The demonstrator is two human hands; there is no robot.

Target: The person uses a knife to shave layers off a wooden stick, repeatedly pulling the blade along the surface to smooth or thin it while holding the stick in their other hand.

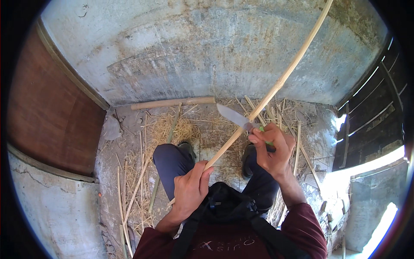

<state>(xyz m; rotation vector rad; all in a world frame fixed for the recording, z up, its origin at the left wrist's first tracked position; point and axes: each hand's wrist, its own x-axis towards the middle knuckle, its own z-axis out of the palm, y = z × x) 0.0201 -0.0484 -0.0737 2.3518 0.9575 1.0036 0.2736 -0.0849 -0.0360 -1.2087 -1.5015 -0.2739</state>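
Observation:
A long, pale bamboo strip (280, 82) slants from my lap up past the far wall to the upper right. My left hand (189, 190) is closed round its lower part, and the strip's near end shows just below that hand. In my right hand (272, 149) is a knife (233, 115) with a broad metal blade and a green handle, mostly hidden by the fingers. The blade points to the left and lies across the strip, apparently touching it near the right fingers.
Straw-like shavings (164, 129) and several thin strips (140, 185) litter the floor around my feet. A thick bamboo pole (172, 102) lies along the base of the stained wall (172, 52). At the left is a brown panel (56, 103); dark slats (371, 108) stand at the right.

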